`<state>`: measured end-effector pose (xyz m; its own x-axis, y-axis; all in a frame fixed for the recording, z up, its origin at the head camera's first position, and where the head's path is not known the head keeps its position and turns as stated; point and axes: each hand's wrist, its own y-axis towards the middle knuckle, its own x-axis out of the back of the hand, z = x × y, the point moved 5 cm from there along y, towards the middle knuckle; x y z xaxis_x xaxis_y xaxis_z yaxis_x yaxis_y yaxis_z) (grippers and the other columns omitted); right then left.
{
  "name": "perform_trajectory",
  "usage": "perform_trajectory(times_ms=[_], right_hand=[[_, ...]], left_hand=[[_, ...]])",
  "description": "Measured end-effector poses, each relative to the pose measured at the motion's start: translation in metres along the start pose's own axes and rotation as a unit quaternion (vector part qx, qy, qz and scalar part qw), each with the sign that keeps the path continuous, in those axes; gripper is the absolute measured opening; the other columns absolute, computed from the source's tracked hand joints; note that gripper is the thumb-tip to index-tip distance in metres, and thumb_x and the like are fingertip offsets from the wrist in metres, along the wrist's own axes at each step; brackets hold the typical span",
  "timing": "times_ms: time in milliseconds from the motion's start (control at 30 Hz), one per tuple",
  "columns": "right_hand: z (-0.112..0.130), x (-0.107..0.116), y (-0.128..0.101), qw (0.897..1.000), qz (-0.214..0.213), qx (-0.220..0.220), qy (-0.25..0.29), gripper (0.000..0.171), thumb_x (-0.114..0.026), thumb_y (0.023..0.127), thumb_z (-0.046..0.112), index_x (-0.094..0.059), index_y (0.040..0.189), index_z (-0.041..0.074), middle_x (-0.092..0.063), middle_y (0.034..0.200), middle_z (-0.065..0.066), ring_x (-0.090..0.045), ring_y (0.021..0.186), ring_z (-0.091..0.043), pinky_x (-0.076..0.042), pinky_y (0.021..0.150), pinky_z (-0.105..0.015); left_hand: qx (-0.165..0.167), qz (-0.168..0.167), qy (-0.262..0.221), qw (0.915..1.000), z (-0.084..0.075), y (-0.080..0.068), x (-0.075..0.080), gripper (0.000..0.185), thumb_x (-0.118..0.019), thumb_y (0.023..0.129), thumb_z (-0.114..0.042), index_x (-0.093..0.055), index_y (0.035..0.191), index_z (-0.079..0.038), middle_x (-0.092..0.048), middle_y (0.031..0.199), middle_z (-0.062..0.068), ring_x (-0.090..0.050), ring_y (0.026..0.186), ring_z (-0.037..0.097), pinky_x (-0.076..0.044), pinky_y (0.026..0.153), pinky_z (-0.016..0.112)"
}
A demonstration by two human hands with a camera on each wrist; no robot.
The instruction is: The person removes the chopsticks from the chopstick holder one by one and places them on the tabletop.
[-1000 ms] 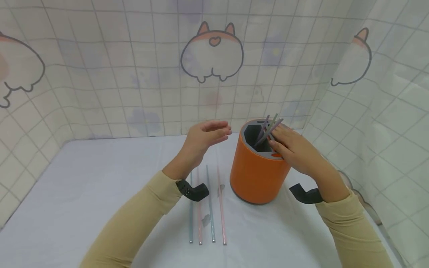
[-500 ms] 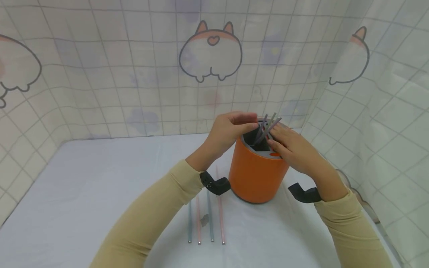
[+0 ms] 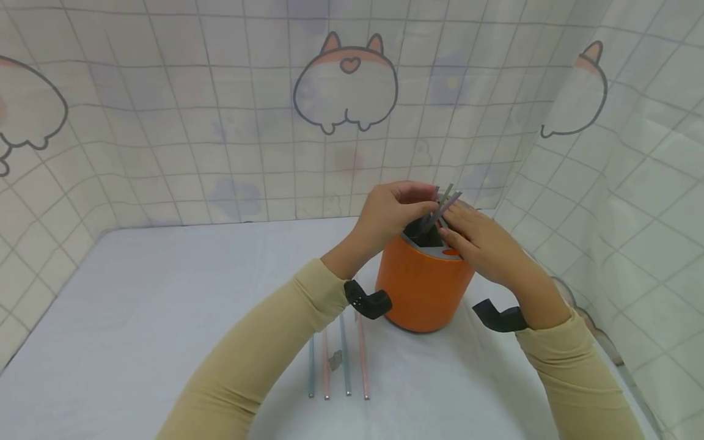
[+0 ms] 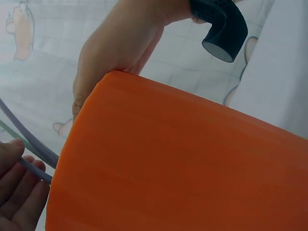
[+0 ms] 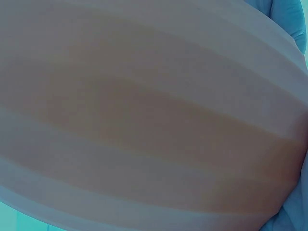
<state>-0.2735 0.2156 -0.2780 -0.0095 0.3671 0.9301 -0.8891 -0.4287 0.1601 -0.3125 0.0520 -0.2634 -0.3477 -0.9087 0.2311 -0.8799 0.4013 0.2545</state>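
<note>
A white table (image 3: 137, 318) is filling the lower view, walled by a tiled curtain (image 3: 220, 122) printed with cartoon dog rumps; no brand, label or readable writing is showing anywhere. At about two o'clock from the table's middle an orange holder (image 3: 420, 293) is standing upright, with its grey insert open at the top and a bundle of grey sticks (image 3: 440, 205) leaning out toward one o'clock.

The step in hand looks like taking one stick out of the holder. The left hand (image 3: 390, 214) is reaching over the rim from nine o'clock, and its fingers (image 4: 19, 185) are curling round a grey stick, pinching it just outside the holder's wall. The right hand (image 3: 478, 244) is lying on the rim at three o'clock, fingers straight and close together, touching the bundle and seemingly steadying the holder. The right wrist view is showing only a blurred orange surface, so it adds nothing on those fingers.

Four more sticks (image 3: 338, 360), blue and pink, are lying side by side on the table at seven o'clock of the holder. The next move probably calls for a straight upward pull while the right hand is bracing.
</note>
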Motion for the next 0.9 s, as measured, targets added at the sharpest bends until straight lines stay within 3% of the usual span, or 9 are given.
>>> perform_trajectory(times_ms=[267,400,533,667,767,900], right_hand=[[0.000,-0.001,0.001,1.000,0.001,-0.004,-0.005,0.056,-0.036,0.108,0.037,-0.023,0.158,0.014,-0.022,0.166,-0.010,-0.016,0.154,-0.036,-0.016,0.124,-0.061],[0.000,-0.002,0.001,1.000,0.004,-0.008,-0.001,0.057,-0.036,0.108,0.037,-0.023,0.158,0.013,-0.021,0.166,-0.010,-0.016,0.154,-0.036,-0.016,0.123,-0.061],[-0.001,-0.003,0.001,1.000,0.008,-0.016,0.000,0.057,-0.037,0.107,0.037,-0.026,0.157,0.010,-0.023,0.165,-0.014,-0.016,0.154,-0.037,-0.016,0.123,-0.062],[-0.002,-0.003,0.001,1.000,0.006,-0.019,0.000,0.058,-0.037,0.107,0.037,-0.027,0.156,0.009,-0.024,0.164,-0.015,-0.016,0.154,-0.038,-0.016,0.123,-0.062],[-0.003,-0.003,0.002,1.000,0.006,-0.020,-0.003,0.058,-0.037,0.107,0.038,-0.027,0.156,0.008,-0.024,0.164,-0.015,-0.016,0.154,-0.038,-0.016,0.123,-0.062],[-0.002,-0.003,0.002,1.000,0.012,-0.028,-0.008,0.058,-0.036,0.107,0.038,-0.027,0.156,0.007,-0.023,0.164,-0.016,-0.016,0.154,-0.039,-0.015,0.123,-0.062]], left_hand=[[-0.024,-0.020,-0.001,0.9995,-0.005,-0.003,0.001,0.024,-0.071,0.093,-0.016,-0.073,0.115,-0.007,-0.074,0.116,0.006,-0.069,0.107,0.013,-0.057,0.090,0.021],[-0.066,-0.039,-0.022,0.9969,-0.016,-0.004,0.008,0.021,-0.070,0.093,-0.015,-0.075,0.111,-0.005,-0.076,0.112,0.007,-0.070,0.105,0.012,-0.057,0.092,0.022],[-0.119,-0.055,-0.021,0.9912,-0.040,-0.008,0.018,0.020,-0.070,0.094,-0.014,-0.075,0.111,-0.005,-0.076,0.109,0.008,-0.071,0.102,0.010,-0.057,0.092,0.022],[-0.182,-0.062,-0.020,0.9811,-0.069,-0.015,0.026,0.021,-0.069,0.093,-0.009,-0.074,0.112,-0.001,-0.076,0.108,0.012,-0.072,0.101,0.011,-0.057,0.093,0.021],[-0.238,-0.072,-0.029,0.9681,-0.089,-0.023,0.034,0.020,-0.068,0.092,-0.003,-0.072,0.111,0.004,-0.075,0.107,0.017,-0.073,0.100,0.016,-0.057,0.094,0.025],[-0.276,-0.088,-0.070,0.9545,-0.105,-0.032,0.048,0.021,-0.067,0.090,0.004,-0.070,0.109,0.011,-0.073,0.107,0.024,-0.074,0.099,0.021,-0.059,0.094,0.032]])
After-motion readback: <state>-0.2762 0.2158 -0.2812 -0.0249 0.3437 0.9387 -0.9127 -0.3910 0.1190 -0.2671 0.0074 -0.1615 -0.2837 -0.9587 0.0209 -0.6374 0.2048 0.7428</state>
